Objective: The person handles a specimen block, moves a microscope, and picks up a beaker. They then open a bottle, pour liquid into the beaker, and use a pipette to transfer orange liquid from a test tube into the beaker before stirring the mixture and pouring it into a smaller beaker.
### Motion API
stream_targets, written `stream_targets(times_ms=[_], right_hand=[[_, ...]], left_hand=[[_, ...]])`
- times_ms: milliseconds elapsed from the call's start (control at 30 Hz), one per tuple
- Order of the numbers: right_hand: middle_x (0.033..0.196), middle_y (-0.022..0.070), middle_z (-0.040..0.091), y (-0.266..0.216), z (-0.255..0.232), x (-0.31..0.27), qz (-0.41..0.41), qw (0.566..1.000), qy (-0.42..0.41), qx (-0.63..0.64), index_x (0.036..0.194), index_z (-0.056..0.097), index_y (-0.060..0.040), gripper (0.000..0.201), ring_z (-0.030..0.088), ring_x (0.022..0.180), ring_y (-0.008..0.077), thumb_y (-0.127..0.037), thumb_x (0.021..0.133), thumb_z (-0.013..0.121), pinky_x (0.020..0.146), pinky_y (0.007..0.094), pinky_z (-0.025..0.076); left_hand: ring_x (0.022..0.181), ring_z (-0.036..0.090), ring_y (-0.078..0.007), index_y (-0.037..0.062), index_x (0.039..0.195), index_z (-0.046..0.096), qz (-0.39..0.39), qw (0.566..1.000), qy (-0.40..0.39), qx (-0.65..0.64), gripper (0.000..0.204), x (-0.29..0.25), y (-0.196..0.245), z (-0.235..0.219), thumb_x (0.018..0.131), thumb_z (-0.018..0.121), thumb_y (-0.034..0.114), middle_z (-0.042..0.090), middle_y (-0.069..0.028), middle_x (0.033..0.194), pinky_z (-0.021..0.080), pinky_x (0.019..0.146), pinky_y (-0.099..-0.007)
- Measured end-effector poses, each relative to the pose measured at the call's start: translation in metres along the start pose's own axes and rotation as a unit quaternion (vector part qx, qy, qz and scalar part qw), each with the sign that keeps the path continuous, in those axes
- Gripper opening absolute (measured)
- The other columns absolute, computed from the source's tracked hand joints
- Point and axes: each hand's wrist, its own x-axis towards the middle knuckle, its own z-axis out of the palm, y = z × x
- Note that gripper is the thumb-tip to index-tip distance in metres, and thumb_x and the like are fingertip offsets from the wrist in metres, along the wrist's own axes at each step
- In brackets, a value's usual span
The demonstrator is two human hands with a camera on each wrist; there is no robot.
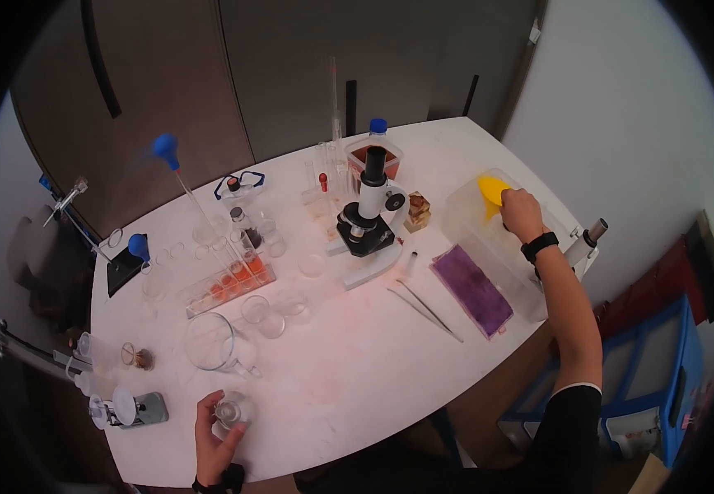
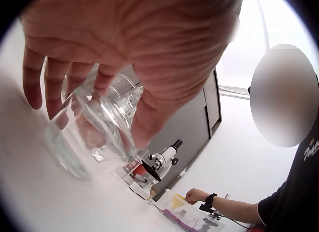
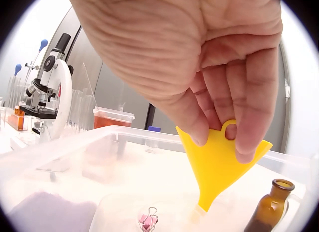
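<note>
My left hand grips a clear glass flask near the table's front left. In the left wrist view, fingers and thumb spread round the flask, its broad base at the tabletop. At the right side, my right hand pinches a yellow funnel over a clear plastic box. The right wrist view shows thumb and fingers on the funnel at its rim, by the small loop, spout pointing down. A brown glass bottle and a pink binder clip lie in the box.
A microscope stands mid-table. Tweezers and a purple flat pack lie left of the box. A glass beaker, test tube rack and small balance occupy the left side.
</note>
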Motion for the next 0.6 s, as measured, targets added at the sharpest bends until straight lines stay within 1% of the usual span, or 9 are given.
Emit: stream_targets(times_ms=[133, 167, 233, 333, 367, 433, 500, 533, 600], right_hand=[[0.086, 0.0214, 0.068, 0.0, 0.01, -0.002, -0.012, 1.0, 0.021, 0.002, 0.088, 0.068, 0.0003, 0.013, 0.068, 0.08, 0.0373, -0.005, 0.082, 0.059, 0.073, 0.0436, 0.056], [0.086, 0.0215, 0.068, 0.002, 0.013, -0.002, -0.016, 0.999, 0.03, 0.009, 0.088, 0.068, 0.0003, 0.013, 0.069, 0.08, 0.0372, -0.005, 0.082, 0.059, 0.073, 0.0437, 0.056], [0.087, 0.0219, 0.068, -0.001, 0.009, -0.005, -0.013, 1.0, 0.016, 0.022, 0.088, 0.068, 0.0003, 0.013, 0.069, 0.08, 0.037, -0.005, 0.081, 0.059, 0.073, 0.0443, 0.056], [0.087, 0.0226, 0.068, -0.006, 0.001, -0.009, -0.01, 0.999, 0.001, 0.039, 0.09, 0.068, 0.0007, 0.014, 0.069, 0.082, 0.0369, -0.004, 0.082, 0.058, 0.072, 0.045, 0.056], [0.087, 0.0228, 0.068, -0.008, -0.002, -0.011, -0.01, 0.999, -0.004, 0.045, 0.09, 0.067, 0.0008, 0.014, 0.069, 0.082, 0.0369, -0.004, 0.082, 0.057, 0.072, 0.0452, 0.056], [0.087, 0.0216, 0.069, -0.01, -0.01, -0.015, -0.017, 0.998, 0.001, 0.063, 0.096, 0.066, 0.0007, 0.016, 0.069, 0.082, 0.0366, -0.008, 0.083, 0.062, 0.072, 0.045, 0.056], [0.087, 0.0205, 0.069, -0.012, -0.018, -0.02, -0.028, 0.996, 0.023, 0.085, 0.099, 0.064, 0.0004, 0.019, 0.069, 0.08, 0.0362, -0.011, 0.083, 0.066, 0.072, 0.0449, 0.056], [0.086, 0.0202, 0.068, -0.013, -0.024, -0.024, -0.022, 0.992, 0.035, 0.118, 0.098, 0.062, 0.0004, 0.024, 0.067, 0.082, 0.0369, -0.014, 0.081, 0.071, 0.073, 0.046, 0.054], [0.085, 0.0185, 0.068, -0.014, -0.034, -0.034, -0.044, 0.99, 0.04, 0.125, 0.099, 0.061, -0.0005, 0.024, 0.067, 0.08, 0.0362, -0.015, 0.082, 0.07, 0.07, 0.0451, 0.053]], left_hand=[[0.11, 0.056, -0.0224, 0.0006, 0.133, 0.045, -0.009, 1.0, -0.025, -0.012, 0.07, 0.002, -0.003, -0.004, 0.073, 0.077, 0.013, 0.054, -0.0128, 0.126, 0.042, 0.099, -0.036], [0.111, 0.055, -0.023, 0.0003, 0.134, 0.043, -0.016, 0.999, -0.029, -0.004, 0.072, 0.003, 0.0, -0.005, 0.072, 0.077, 0.013, 0.053, -0.0133, 0.127, 0.041, 0.1, -0.0363], [0.113, 0.054, -0.024, -0.0002, 0.136, 0.041, -0.029, 0.999, -0.04, 0.013, 0.076, 0.003, 0.013, -0.004, 0.071, 0.078, 0.012, 0.052, -0.0142, 0.128, 0.041, 0.101, -0.0369], [0.129, 0.046, -0.0322, -0.001, 0.141, 0.042, 0.04, 0.997, -0.018, 0.066, 0.066, -0.002, 0.028, 0.007, 0.083, 0.072, 0.008, 0.049, -0.0195, 0.139, 0.038, 0.106, -0.041], [0.13, 0.044, -0.0321, -0.0009, 0.144, 0.037, 0.023, 0.998, -0.029, 0.059, 0.072, -0.001, 0.029, 0.009, 0.082, 0.072, 0.007, 0.045, -0.0196, 0.142, 0.038, 0.107, -0.0404], [0.133, 0.04, -0.0318, -0.0007, 0.15, 0.026, -0.015, 0.998, -0.05, 0.046, 0.086, -0.001, 0.031, 0.013, 0.079, 0.073, 0.007, 0.037, -0.0197, 0.148, 0.037, 0.107, -0.039], [0.131, 0.042, -0.0313, -0.0008, 0.149, 0.029, -0.009, 0.996, -0.058, 0.065, 0.082, -0.001, 0.031, 0.016, 0.08, 0.073, 0.009, 0.039, -0.0201, 0.146, 0.037, 0.107, -0.0398], [0.13, 0.042, -0.031, -0.0008, 0.148, 0.031, -0.006, 0.995, -0.061, 0.074, 0.08, -0.001, 0.031, 0.016, 0.081, 0.074, 0.01, 0.04, -0.0203, 0.145, 0.037, 0.107, -0.0402], [0.121, 0.049, -0.0272, -0.0006, 0.142, 0.035, 0.036, 0.987, -0.043, 0.153, 0.081, 0.004, 0.012, 0.014, 0.073, 0.077, 0.009, 0.046, -0.017, 0.134, 0.04, 0.103, -0.0389]])
